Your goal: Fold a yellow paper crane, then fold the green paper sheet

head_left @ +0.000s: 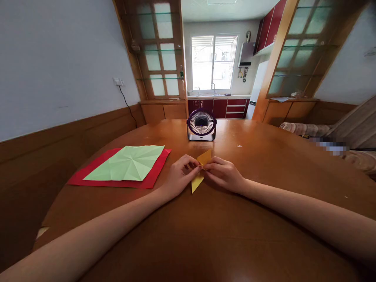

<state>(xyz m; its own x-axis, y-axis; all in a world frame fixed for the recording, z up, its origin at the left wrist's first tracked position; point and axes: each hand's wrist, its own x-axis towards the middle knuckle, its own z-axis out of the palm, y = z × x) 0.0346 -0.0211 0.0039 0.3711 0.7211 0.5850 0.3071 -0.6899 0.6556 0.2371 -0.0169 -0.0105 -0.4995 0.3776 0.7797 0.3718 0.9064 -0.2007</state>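
Note:
A folded yellow paper (200, 170) lies on the round wooden table (205, 227), long and pointed at both ends. My left hand (178, 176) pinches its middle from the left. My right hand (223, 174) pinches it from the right, fingertips meeting the left hand's at the paper's centre. Both hands rest low on the tabletop.
A creased light green paper sheet (127, 162) lies on top of a red sheet (88, 174) at the left of the table. A small purple desk fan (201, 124) stands just beyond my hands. A sofa (337, 137) is at the right.

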